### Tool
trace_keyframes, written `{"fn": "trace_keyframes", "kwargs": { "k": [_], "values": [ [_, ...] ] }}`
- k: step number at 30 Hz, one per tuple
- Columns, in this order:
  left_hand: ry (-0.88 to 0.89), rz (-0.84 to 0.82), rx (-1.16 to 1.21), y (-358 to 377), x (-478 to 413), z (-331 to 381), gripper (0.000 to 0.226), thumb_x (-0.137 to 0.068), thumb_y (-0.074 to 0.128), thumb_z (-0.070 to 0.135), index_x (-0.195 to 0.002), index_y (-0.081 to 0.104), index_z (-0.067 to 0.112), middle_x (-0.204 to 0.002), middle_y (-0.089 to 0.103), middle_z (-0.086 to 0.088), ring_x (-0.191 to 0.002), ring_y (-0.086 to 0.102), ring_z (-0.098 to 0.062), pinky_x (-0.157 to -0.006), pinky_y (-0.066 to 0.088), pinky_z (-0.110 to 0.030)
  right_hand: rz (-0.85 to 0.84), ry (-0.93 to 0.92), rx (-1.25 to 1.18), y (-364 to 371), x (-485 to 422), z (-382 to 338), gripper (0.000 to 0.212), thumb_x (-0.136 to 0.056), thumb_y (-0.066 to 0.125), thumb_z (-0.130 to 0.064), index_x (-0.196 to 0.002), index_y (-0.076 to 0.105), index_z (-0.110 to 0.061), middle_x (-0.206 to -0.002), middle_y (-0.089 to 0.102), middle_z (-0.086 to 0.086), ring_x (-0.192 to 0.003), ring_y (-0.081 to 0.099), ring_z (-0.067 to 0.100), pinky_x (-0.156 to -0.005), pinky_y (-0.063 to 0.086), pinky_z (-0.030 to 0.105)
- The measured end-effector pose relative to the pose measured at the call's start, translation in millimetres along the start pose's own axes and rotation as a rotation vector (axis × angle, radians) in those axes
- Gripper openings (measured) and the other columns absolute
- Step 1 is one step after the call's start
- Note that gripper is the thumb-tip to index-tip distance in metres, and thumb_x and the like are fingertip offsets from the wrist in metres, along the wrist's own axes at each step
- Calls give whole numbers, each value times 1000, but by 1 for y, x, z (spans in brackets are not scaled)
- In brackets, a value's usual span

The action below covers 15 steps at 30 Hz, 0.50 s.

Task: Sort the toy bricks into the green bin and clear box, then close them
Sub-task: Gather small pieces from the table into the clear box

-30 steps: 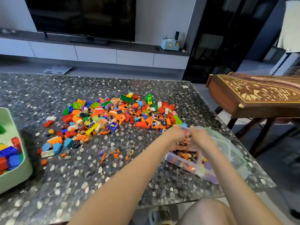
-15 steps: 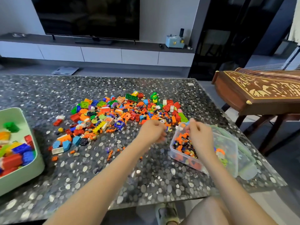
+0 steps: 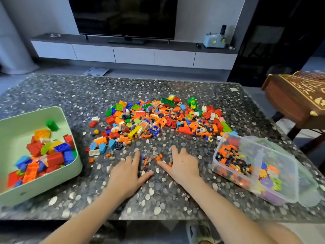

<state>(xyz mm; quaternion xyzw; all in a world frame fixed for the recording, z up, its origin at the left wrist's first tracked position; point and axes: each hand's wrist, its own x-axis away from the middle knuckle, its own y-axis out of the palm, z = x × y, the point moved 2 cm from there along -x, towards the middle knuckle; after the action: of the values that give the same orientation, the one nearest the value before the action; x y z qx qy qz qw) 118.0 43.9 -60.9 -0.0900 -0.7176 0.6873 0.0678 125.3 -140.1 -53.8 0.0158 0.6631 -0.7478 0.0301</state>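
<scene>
A wide heap of mixed toy bricks covers the middle of the speckled table. The green bin at the left holds large bricks. The clear box at the right holds tiny orange and dark pieces and flat flower pieces, with its lid beneath it. My left hand and my right hand lie flat on the table, fingers spread, on either side of a few small orange bricks. Neither hand holds anything.
A carved wooden string instrument on a stand sits past the table's right edge. Beyond the table are a television and a low white cabinet. My foot shows under the near table edge.
Both hands have left the clear box and moved left and nearer, down onto the table around the small orange bricks. The view has swung left, showing more of the green bin.
</scene>
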Motion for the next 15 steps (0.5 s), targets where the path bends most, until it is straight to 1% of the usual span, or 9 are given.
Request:
{"fn": "trace_keyframes", "kwargs": {
  "k": [2, 4, 6, 7, 8, 10, 11, 13, 15],
  "values": [
    [43, 3, -20, 0, -16, 10, 100, -74, 1, 80, -150, 8, 16, -130, 51, -5, -101, 60, -21, -70, 49, -29, 45, -72, 12, -1, -12, -7, 73, -90, 20, -70, -137, 32, -16, -108, 55, 13, -73, 60, 24, -46, 33, 27],
    [101, 1, -53, -1, -30, 17, 88, -84, 9, 74, -150, 12, 16, -126, 54, -8, -96, 62, -22, -64, 47, -30, 85, -163, 13, 1, -21, -12, 57, -96, 24, -59, -129, 37, -15, -101, 58, 13, -73, 62, 27, -45, 31, 28],
    [161, -17, -51, -2, -40, 23, 70, -93, 20, 63, -145, 21, 17, -114, 59, -7, -91, 63, -23, -59, 42, -30, 103, -228, 10, -1, -19, -14, 39, -97, 40, -49, -116, 47, -15, -93, 62, 11, -66, 64, 28, -43, 28, 27],
    [194, -19, -39, -3, -43, 26, 61, -96, 22, 58, -140, 28, 16, -108, 61, -7, -88, 63, -24, -57, 40, -31, 113, -239, 14, -6, -16, -13, 30, -93, 53, -41, -109, 52, -16, -88, 63, 11, -59, 63, 27, -40, 23, 25],
    [225, -15, -26, -3, -45, 28, 52, -98, 24, 53, -133, 34, 16, -104, 62, -7, -86, 63, -26, -56, 39, -31, 114, -263, 24, -8, -14, -14, 24, -90, 60, -31, -106, 53, -15, -88, 63, 12, -57, 63, 26, -39, 20, 24],
    [258, -15, -6, -1, -44, 29, 37, -101, 26, 42, -121, 38, 13, -101, 62, -8, -82, 62, -28, -54, 38, -33, 87, -302, 35, -3, -10, -15, 25, -87, 59, -16, -110, 50, -11, -96, 61, 15, -64, 65, 27, -43, 27, 27],
    [260, -26, -5, -1, -43, 31, 30, -102, 28, 35, -118, 38, 12, -101, 61, -9, -81, 62, -29, -53, 38, -34, 85, -279, 44, -3, -7, -15, 29, -79, 69, -17, -102, 54, -10, -86, 62, 14, -56, 63, 24, -42, 28, 26],
    [242, -59, -10, -1, -40, 34, 19, -100, 33, 21, -115, 38, 10, -101, 60, -10, -81, 62, -30, -52, 37, -35, 91, -195, 18, -4, -1, -14, 41, -47, 90, -22, -72, 58, -13, -54, 56, 5, -31, 49, 16, -33, 21, 17],
    [205, -84, 3, -4, -39, 36, 16, -98, 35, 15, -113, 39, 10, -102, 60, -10, -83, 63, -30, -52, 37, -35, 100, -163, -58, 7, -5, -13, 46, -33, 94, -23, -60, 57, -15, -44, 50, 0, -25, 44, 12, -29, 22, 12]
  ]
}}
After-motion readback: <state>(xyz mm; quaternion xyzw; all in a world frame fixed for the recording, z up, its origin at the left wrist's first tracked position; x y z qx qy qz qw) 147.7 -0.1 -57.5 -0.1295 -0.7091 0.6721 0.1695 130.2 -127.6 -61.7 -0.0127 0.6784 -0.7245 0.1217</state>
